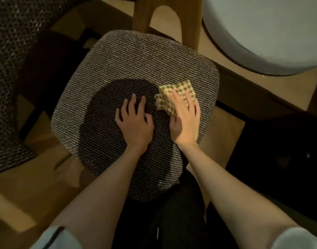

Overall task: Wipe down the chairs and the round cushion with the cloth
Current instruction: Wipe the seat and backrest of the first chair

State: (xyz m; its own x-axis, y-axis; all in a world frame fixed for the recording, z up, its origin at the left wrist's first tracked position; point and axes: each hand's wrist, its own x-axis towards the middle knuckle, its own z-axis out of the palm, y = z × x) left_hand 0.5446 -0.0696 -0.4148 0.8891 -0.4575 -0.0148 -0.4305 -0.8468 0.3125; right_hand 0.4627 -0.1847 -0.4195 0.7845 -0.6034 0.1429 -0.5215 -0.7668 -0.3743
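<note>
A chair with a woven brown-and-white seat point(129, 65) fills the middle of the head view. My right hand point(185, 121) lies flat with straight fingers on a folded yellow-green checked cloth point(179, 88), pressing it onto the right side of the seat. My left hand point(135, 121) rests beside it on the seat's centre, fingers spread, holding nothing. The pale round cushion point(262, 33) sits at the top right, apart from both hands.
A second chair with the same woven fabric point(12, 72) stands at the left edge. The wooden chair back frame point(141, 17) rises behind the seat. Wooden floor point(37, 180) shows around the chair; a dark area lies at the right.
</note>
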